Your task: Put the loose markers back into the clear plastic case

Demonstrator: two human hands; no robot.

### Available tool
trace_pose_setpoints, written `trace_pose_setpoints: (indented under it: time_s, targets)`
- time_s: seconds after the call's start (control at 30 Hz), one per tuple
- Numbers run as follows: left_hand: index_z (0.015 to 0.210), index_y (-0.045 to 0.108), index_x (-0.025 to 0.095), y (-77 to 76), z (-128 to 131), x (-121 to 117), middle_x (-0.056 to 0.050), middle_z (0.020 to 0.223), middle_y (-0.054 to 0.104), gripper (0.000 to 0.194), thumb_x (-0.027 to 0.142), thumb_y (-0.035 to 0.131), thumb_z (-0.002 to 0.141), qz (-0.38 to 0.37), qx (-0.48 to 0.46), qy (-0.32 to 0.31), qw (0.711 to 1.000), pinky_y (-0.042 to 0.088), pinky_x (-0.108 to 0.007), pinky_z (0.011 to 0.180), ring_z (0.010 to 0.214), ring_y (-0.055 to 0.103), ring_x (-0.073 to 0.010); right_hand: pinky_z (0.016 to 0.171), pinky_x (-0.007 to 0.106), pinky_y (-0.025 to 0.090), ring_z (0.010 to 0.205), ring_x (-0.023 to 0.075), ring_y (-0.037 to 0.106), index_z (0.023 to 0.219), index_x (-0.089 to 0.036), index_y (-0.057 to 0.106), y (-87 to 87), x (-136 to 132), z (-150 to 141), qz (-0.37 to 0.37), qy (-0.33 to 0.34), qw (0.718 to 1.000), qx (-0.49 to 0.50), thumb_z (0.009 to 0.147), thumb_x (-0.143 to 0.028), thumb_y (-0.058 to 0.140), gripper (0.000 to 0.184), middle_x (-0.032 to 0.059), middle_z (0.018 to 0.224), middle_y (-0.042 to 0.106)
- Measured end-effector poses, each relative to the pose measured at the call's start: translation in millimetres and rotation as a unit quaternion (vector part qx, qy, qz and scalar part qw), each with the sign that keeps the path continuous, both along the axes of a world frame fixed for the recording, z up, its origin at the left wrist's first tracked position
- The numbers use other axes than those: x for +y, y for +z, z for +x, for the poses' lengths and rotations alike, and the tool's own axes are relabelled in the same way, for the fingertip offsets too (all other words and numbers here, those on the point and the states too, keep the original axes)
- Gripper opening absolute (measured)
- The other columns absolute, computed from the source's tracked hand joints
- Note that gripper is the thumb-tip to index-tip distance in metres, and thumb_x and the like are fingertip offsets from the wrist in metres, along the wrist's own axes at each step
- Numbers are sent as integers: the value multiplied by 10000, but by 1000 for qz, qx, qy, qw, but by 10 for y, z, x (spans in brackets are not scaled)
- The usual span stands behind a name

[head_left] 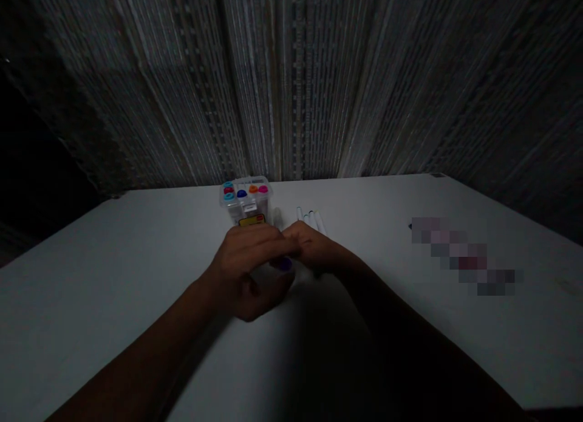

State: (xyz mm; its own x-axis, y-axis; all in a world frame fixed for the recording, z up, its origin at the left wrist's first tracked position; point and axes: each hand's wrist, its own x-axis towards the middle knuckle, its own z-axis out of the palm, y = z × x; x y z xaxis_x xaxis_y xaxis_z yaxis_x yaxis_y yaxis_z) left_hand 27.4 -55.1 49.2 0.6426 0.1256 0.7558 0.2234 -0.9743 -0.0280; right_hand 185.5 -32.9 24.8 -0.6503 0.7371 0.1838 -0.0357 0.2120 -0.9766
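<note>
My left hand (pixel 252 261) and my right hand (pixel 312 246) meet above the middle of the table. Between the curled thumb and the fingers of my left hand shows the round purple end of a marker (pixel 285 264); the rest of it is hidden. My right hand is closed against the left fingertips, and what its fingers hold cannot be made out. Just behind the hands stands a clear plastic box (pixel 246 203) with several coloured marker ends showing at its top. Several white-bodied markers (pixel 312 220) lie on the table beyond my right hand, partly covered by it.
The white table (pixel 150 276) reaches back to a patterned grey curtain (pixel 291 88). At the right lies a long pixelated object (pixel 460 252) whose kind cannot be made out. A small pale object (pixel 277 217) stands beside the box. The light is dim.
</note>
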Motion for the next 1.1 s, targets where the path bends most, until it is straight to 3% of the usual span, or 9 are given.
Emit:
trace_pose_setpoints:
  time_s: [0.23,0.67,0.9,1.1]
  targets:
    - [764,589,157,-74,32,103,25,682,636,155,190,681,644,7,-17,15,1000,427,-109,632,670,550,18,536,171,345,517,45,439,521,-118,561,-14,39,32,-15,-5,1000,1,588,-22,468,149,-69,502,512]
    - [724,602,140,-135,54,111,22,648,631,121,188,683,649,-10,-49,6,999,437,-103,632,649,553,24,519,180,325,497,42,422,481,-121,547,-14,38,40,-27,2,999,34,564,-20,461,156,-76,472,497]
    - [875,639,125,-177,31,151,-10,723,633,209,118,653,667,-31,-93,21,995,447,-54,627,678,551,38,678,224,406,671,90,546,649,-119,678,-3,16,67,-12,-21,999,38,615,-81,566,124,-36,630,604]
    - [788,635,120,-222,14,208,-8,717,641,153,164,690,653,-70,-131,28,988,449,-46,633,695,568,32,807,250,394,719,89,511,677,-142,697,41,13,73,17,-22,999,39,626,-51,567,166,-44,677,548]
